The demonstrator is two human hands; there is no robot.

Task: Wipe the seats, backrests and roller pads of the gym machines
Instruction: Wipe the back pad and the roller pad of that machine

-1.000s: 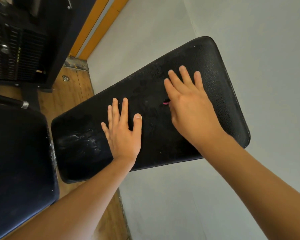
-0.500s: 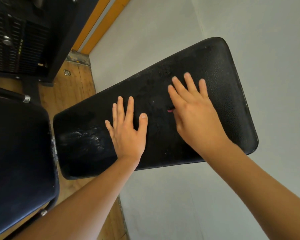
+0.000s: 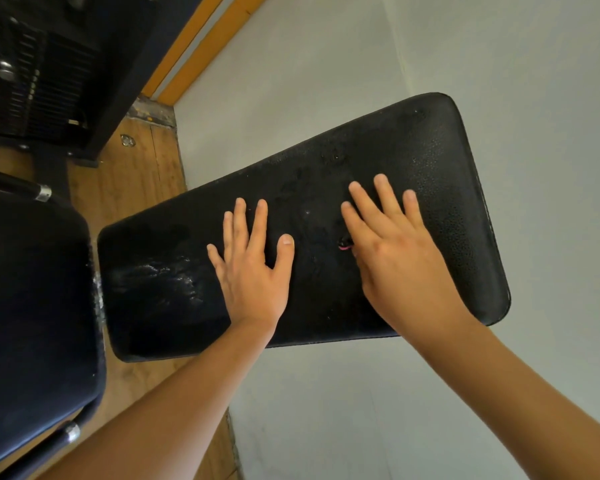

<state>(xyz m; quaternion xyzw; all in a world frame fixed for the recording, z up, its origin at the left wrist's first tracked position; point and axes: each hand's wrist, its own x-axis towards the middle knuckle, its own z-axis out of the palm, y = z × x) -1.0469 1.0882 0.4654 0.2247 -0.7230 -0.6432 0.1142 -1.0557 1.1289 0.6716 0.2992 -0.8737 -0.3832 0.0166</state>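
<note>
Both forearms reach forward from the lower edge. The left hand [image 3: 250,271] lies flat on the black backrest pad [image 3: 447,174], fingers straight and slightly spread. The right hand [image 3: 392,251] presses flat beside it, apart from the left, with a small pink scrap [image 3: 344,247] showing at its palm. The pad slants beside a dark seat [image 3: 32,306].

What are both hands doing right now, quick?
Left hand: open, flat on the black pad.
Right hand: open, flat on the pad, a pink bit peeking out beneath.
</note>
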